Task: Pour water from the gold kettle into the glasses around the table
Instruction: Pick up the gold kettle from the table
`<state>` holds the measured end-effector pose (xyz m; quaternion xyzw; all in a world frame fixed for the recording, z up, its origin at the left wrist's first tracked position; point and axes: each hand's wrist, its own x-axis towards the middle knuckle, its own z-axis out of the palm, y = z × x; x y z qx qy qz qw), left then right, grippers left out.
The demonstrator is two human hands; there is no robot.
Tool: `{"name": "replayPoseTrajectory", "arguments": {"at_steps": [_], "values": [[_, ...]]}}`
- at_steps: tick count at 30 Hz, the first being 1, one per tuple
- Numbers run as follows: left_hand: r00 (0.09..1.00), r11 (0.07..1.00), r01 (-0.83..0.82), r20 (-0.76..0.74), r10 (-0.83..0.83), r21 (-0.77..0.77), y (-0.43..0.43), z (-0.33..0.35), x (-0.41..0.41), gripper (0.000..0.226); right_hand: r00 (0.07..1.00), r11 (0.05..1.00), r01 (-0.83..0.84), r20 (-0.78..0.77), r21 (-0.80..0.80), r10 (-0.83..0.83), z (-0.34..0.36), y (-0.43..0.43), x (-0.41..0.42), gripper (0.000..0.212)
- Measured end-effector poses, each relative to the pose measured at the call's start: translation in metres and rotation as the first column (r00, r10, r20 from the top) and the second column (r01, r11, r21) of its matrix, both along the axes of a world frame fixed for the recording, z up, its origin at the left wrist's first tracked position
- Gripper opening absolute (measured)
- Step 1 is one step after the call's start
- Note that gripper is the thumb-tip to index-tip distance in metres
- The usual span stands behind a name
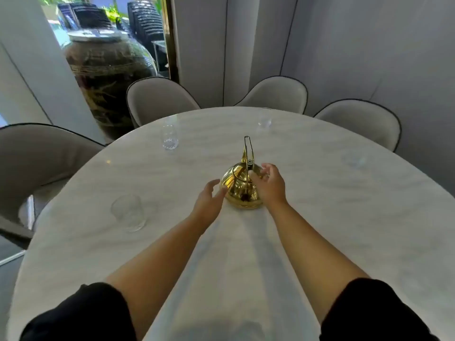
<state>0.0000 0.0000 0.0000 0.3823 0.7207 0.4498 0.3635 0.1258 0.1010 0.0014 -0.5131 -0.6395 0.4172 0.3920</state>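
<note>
Head view showed the gold kettle (242, 187) standing upright near the middle of the round marble table (344, 242), handle raised, spout pointing away. Both arms reached in. Left hand (209, 196) was wide, fingers spread, fingertips at or just beside the kettle's left flank; contact hard to confirm. Right hand (268, 183) was wide too, curled loosely against the right side near the handle base, nothing gripped.

Glasses were spread around the table: near-left glass (128, 215), far-left glass (169, 139), far glass (264, 120), and a faint blurred one, right glass (354, 159). All looked empty, though blur made that uncertain.

Step judged: reach and grasp, pouring not started. Next move likely needs one hand closing on the raised handle, the other steadying the body or lid, then a lift and carry to the first glass. Polished metal could slip; the kettle's fill level was not visible.
</note>
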Motion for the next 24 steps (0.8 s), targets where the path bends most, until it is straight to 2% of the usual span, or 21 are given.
{"name": "replayPoseTrajectory", "arguments": {"at_steps": [3, 7, 9, 13, 17, 20, 24], "values": [[0.995, 1.0, -0.012, 0.095, 0.012, 0.004, 0.033, -0.015, -0.006, 0.045, 0.999, 0.999, 0.046, 0.017, 0.0, -0.046, -0.01, 0.026, -0.02, 0.054], [0.993, 0.999, -0.027, 0.117, 0.03, -0.024, 0.057, -0.036, -0.007, 0.048, 0.999, 0.998, 0.03, -0.019, 0.054, -0.029, -0.028, 0.042, -0.039, 0.031], [0.986, 0.998, -0.036, 0.16, 0.043, -0.047, 0.065, -0.042, -0.006, 0.05, 0.993, 1.0, 0.01, -0.116, 0.013, -0.008, -0.033, 0.048, -0.043, 0.029], [0.97, 0.998, -0.021, 0.24, 0.034, -0.054, 0.071, -0.051, 0.0, 0.054, 0.959, 0.996, -0.046, -0.283, -0.079, 0.022, -0.035, 0.052, -0.042, 0.041], [0.963, 0.997, -0.011, 0.269, 0.032, -0.082, 0.073, -0.055, 0.01, 0.061, 0.912, 0.98, 0.027, -0.396, -0.199, -0.106, -0.031, 0.049, -0.041, 0.058], [0.963, 0.991, 0.028, 0.268, 0.007, -0.127, 0.07, -0.056, 0.02, 0.058, 0.894, 0.974, 0.096, -0.412, -0.207, -0.176, -0.031, 0.043, -0.033, 0.061], [0.958, 0.99, 0.04, 0.288, 0.001, -0.138, 0.058, -0.052, 0.032, 0.059, 0.874, 0.974, 0.108, -0.447, -0.2, -0.189, -0.029, 0.029, -0.011, 0.065]]}}
